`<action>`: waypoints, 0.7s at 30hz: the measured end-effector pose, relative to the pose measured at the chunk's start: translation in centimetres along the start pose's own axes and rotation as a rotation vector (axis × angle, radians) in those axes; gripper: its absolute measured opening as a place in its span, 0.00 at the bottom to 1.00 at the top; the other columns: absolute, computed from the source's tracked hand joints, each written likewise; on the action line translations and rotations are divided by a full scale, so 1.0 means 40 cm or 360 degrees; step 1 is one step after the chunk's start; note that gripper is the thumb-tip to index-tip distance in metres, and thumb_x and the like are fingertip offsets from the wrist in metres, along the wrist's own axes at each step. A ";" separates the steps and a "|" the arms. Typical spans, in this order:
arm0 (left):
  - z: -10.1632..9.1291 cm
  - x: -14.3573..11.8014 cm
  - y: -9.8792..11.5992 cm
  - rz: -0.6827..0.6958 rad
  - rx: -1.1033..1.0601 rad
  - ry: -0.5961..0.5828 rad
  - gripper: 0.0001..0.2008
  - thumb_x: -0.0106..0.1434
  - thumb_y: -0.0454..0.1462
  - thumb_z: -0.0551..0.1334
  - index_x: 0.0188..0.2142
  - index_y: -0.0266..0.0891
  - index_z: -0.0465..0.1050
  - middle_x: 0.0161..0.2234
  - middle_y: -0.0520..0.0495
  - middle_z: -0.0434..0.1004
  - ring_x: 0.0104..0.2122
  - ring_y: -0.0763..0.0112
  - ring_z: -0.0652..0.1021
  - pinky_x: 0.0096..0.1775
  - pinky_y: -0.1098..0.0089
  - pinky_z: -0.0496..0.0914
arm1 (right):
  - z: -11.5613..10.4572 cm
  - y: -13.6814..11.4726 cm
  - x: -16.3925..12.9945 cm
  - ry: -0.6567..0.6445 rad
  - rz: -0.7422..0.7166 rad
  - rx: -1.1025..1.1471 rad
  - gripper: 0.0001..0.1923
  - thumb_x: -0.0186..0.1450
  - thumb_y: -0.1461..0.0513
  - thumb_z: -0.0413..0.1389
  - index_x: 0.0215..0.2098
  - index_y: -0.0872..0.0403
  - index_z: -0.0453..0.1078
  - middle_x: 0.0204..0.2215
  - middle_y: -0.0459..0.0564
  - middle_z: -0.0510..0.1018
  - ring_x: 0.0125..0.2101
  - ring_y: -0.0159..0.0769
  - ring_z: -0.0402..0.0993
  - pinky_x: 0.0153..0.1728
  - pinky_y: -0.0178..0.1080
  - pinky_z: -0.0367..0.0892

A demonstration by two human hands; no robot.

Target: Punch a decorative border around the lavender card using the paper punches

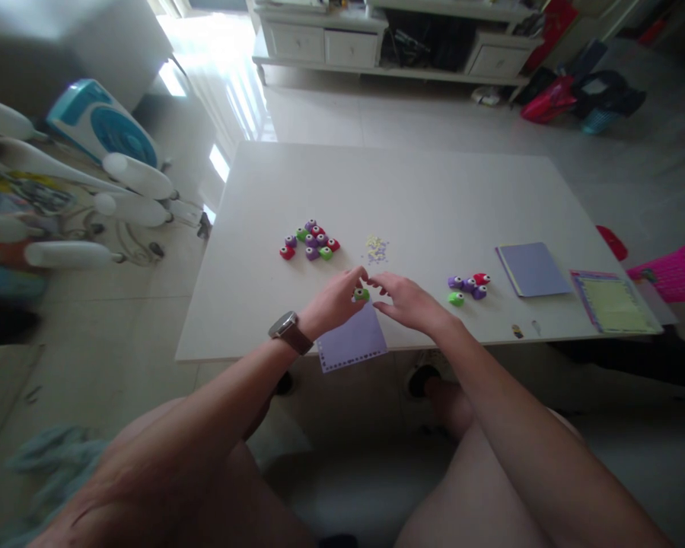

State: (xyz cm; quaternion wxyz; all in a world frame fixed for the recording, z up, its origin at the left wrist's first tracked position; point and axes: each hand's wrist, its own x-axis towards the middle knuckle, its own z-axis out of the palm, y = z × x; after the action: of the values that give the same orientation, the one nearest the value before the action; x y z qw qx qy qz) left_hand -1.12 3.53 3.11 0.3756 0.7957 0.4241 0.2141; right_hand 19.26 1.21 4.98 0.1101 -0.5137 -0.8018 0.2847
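On the white table (434, 183), at the far left of the work, we see a cluster of small punches (310, 240) in purple, red and green, and just right of it a scatter of paper bits (377, 248). Near the front edge our left hand (336, 298), a watch (289, 332) on its wrist, pinches a green punch (361, 294) over a lavender sheet (352, 339) that overhangs the edge, while our right hand (406, 301) meets it with fingers loosely spread, touching the punch or not we cannot tell. Further right lie a smaller group of punches (468, 287), a purple pad (532, 269) and a green-faced sheet (612, 302).
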 end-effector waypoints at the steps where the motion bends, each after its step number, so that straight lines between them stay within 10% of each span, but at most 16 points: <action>1: 0.006 0.002 0.001 -0.0043 -0.0134 -0.0007 0.15 0.59 0.31 0.65 0.45 0.41 0.67 0.40 0.48 0.77 0.35 0.70 0.78 0.38 0.67 0.73 | 0.004 0.000 0.001 0.0024 -0.0044 0.0057 0.20 0.66 0.67 0.61 0.57 0.55 0.71 0.51 0.55 0.79 0.41 0.37 0.76 0.48 0.39 0.70; 10: 0.017 0.012 0.001 -0.0274 -0.0726 -0.0046 0.16 0.58 0.33 0.68 0.44 0.40 0.64 0.38 0.48 0.78 0.31 0.73 0.79 0.31 0.73 0.71 | 0.016 -0.007 0.010 0.0115 -0.0150 0.0125 0.10 0.66 0.68 0.62 0.45 0.53 0.73 0.40 0.51 0.79 0.38 0.37 0.75 0.41 0.37 0.67; 21: 0.011 -0.010 -0.063 -0.0483 0.0619 -0.0252 0.22 0.59 0.41 0.69 0.51 0.38 0.70 0.51 0.37 0.72 0.52 0.50 0.73 0.50 0.55 0.68 | -0.011 0.015 0.004 0.0099 0.0172 -0.0186 0.09 0.63 0.69 0.61 0.39 0.52 0.69 0.37 0.51 0.79 0.36 0.38 0.74 0.40 0.37 0.64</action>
State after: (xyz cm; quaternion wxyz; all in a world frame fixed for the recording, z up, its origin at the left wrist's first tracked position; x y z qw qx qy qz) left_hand -2.36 3.91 0.86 0.2755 0.7945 0.5411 0.0069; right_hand 19.84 1.68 4.98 0.0892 -0.5702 -0.7845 0.2269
